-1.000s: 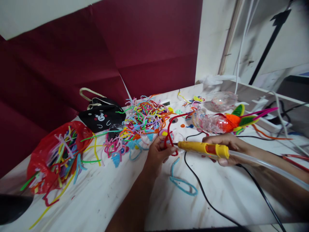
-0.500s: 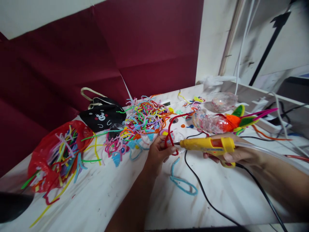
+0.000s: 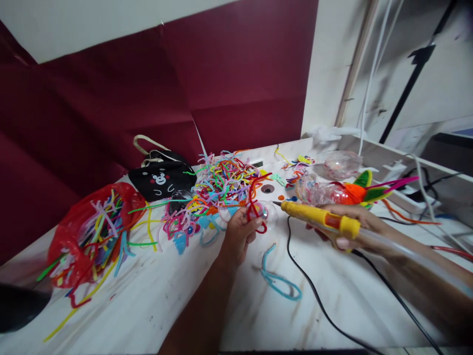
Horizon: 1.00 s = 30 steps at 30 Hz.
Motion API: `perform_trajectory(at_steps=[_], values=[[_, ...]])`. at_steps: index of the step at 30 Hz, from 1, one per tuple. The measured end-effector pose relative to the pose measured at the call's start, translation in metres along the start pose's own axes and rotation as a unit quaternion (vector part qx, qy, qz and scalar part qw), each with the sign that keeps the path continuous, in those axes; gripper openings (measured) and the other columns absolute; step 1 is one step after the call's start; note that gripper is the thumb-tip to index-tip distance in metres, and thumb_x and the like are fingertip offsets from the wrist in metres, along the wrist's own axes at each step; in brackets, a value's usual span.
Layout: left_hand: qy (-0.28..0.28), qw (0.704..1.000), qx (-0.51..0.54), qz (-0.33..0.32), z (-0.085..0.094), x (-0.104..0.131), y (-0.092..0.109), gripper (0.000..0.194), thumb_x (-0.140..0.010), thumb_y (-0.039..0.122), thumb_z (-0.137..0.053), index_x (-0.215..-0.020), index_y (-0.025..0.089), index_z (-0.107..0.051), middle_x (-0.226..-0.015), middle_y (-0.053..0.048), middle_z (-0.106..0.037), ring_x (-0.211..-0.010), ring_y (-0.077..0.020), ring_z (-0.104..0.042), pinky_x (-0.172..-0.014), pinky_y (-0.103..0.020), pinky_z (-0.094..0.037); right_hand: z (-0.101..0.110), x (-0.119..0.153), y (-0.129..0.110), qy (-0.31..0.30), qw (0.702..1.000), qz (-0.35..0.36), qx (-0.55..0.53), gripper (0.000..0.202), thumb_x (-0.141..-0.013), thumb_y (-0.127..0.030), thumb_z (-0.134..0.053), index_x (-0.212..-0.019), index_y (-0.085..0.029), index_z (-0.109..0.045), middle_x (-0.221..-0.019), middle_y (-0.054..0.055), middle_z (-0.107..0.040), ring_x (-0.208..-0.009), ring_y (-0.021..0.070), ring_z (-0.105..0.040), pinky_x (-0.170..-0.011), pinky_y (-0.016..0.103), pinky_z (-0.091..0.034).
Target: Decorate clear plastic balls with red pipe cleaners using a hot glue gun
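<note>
My left hand (image 3: 239, 232) pinches a bent red pipe cleaner (image 3: 253, 195) between thumb and fingers. My right hand (image 3: 342, 231) is wrapped round a yellow hot glue gun (image 3: 308, 213) with a clear glue stick (image 3: 384, 240) out of its back. The gun's dark nozzle points left and stands a little apart from the red pipe cleaner. Just beyond my left fingers sits a clear plastic ball (image 3: 271, 213). A looped light-blue pipe cleaner (image 3: 281, 283) lies on the table nearer to me.
Loose pipe cleaners (image 3: 225, 182) are heaped at the back, beside a black drawstring bag (image 3: 162, 177). A red plastic bag (image 3: 70, 231) of pipe cleaners lies left. Decorated clear balls (image 3: 342, 165) stand back right. The gun's black cord (image 3: 314, 293) crosses the white table (image 3: 207, 296).
The glue gun's nozzle has drawn back from the red pipe cleaner and now tilts upward to the left. My left hand still holds the pipe cleaner, turned slightly. The view has shifted a little.
</note>
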<state>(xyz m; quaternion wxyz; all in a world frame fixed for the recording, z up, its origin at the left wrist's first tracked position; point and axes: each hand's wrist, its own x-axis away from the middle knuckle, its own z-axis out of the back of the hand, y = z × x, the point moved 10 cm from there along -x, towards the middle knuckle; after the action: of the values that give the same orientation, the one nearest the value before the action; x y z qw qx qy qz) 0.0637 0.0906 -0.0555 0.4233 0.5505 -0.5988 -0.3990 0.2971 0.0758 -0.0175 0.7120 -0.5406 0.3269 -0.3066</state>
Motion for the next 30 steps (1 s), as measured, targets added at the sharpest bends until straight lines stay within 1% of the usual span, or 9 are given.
perform_trajectory(at_steps=[3,6,10,16,20,22,24,28,30], values=[[0.034,0.999,0.006,-0.025,0.008,-0.002,0.007,0.054,-0.061,0.037,-0.094,-0.099,0.016,-0.063,-0.073,0.001,-0.071,-0.043,-0.0002,-0.032,-0.044,-0.019,-0.018,0.001,-0.007,0.0,0.031,0.996,0.011,0.086,0.039,-0.081,-0.052,-0.084,-0.106,-0.023,-0.074,-0.095,0.006,-0.07,-0.082,0.0212,-0.065,-0.068,0.03,-0.053],[0.057,0.997,0.012,-0.044,0.011,-0.001,0.013,0.053,-0.059,0.035,-0.094,-0.096,0.017,-0.06,-0.071,0.002,-0.069,-0.044,-0.0007,-0.033,-0.044,-0.019,-0.017,-0.014,-0.016,-0.001,0.018,0.977,0.047,0.206,0.026,-0.086,-0.039,-0.078,-0.105,-0.023,-0.072,-0.098,0.007,-0.071,-0.082,0.023,-0.066,-0.066,0.032,-0.052],[0.072,0.996,0.01,-0.051,0.012,0.001,0.016,0.052,-0.059,0.033,-0.093,-0.094,0.018,-0.058,-0.065,0.006,-0.063,-0.044,-0.0015,-0.033,-0.044,-0.019,-0.017,-0.033,-0.02,0.007,-0.005,0.944,0.08,0.319,0.025,-0.085,-0.018,-0.069,-0.109,-0.021,-0.067,-0.103,0.009,-0.07,-0.086,0.0243,-0.067,-0.078,0.039,-0.054],[0.089,0.994,-0.007,-0.055,0.015,0.001,0.015,0.056,-0.057,0.032,-0.095,-0.098,0.018,-0.06,-0.068,0.004,-0.067,-0.044,-0.0012,-0.035,-0.045,-0.019,-0.02,-0.049,-0.02,0.018,-0.074,0.918,0.059,0.386,0.025,-0.082,-0.015,-0.069,-0.106,-0.02,-0.069,-0.109,0.013,-0.071,-0.099,0.0298,-0.069,-0.089,0.045,-0.056],[0.103,0.993,-0.025,-0.047,0.017,0.002,0.013,0.055,-0.058,0.031,-0.094,-0.099,0.018,-0.06,-0.07,0.002,-0.072,-0.043,-0.0025,-0.038,-0.044,-0.019,-0.02,-0.043,-0.034,-0.014,-0.052,0.938,0.087,0.331,0.021,-0.09,-0.027,-0.067,-0.11,-0.021,-0.072,-0.111,0.011,-0.074,-0.099,0.0282,-0.069,-0.088,0.044,-0.054],[0.107,0.992,-0.039,-0.047,0.015,0.003,0.013,0.053,-0.059,0.03,-0.093,-0.099,0.018,-0.061,-0.069,0.001,-0.073,-0.043,-0.0035,-0.04,-0.044,-0.019,-0.021,-0.035,-0.05,-0.032,0.001,0.956,0.089,0.28,0.016,-0.092,-0.037,-0.067,-0.098,-0.023,-0.071,-0.095,0.006,-0.074,-0.084,0.0236,-0.067,-0.075,0.038,-0.051],[0.113,0.991,-0.043,-0.057,0.013,0.006,0.014,0.052,-0.059,0.029,-0.093,-0.099,0.018,-0.062,-0.069,0.001,-0.074,-0.045,-0.0054,-0.046,-0.045,-0.019,-0.025,-0.029,-0.071,-0.041,0.049,0.97,0.064,0.229,0.024,-0.092,-0.046,-0.068,-0.091,-0.022,-0.069,-0.079,0.002,-0.067,-0.07,0.0188,-0.06,-0.064,0.033,-0.045],[0.116,0.99,-0.034,-0.076,0.007,0.009,0.017,0.05,-0.057,0.026,-0.094,-0.096,0.019,-0.063,-0.067,0.002,-0.073,-0.057,-0.0126,-0.064,-0.053,-0.021,-0.041,-0.027,-0.114,-0.038,0.113,0.988,-0.027,0.105,0.04,-0.077,-0.057,-0.083,-0.085,-0.021,-0.067,-0.063,-0.004,-0.054,-0.057,0.0121,-0.045,-0.052,0.026,-0.032],[0.115,0.989,-0.041,-0.078,0.005,0.009,0.017,0.049,-0.056,0.025,-0.094,-0.094,0.02,-0.063,-0.066,0.002,-0.072,-0.06,-0.0144,-0.067,-0.055,-0.021,-0.045,-0.038,-0.128,-0.034,0.094,0.993,-0.056,0.037,0.045,-0.071,-0.059,-0.087,-0.075,-0.021,-0.062,-0.058,-0.007,-0.048,-0.052,0.0089,-0.039,-0.049,0.024,-0.026]])
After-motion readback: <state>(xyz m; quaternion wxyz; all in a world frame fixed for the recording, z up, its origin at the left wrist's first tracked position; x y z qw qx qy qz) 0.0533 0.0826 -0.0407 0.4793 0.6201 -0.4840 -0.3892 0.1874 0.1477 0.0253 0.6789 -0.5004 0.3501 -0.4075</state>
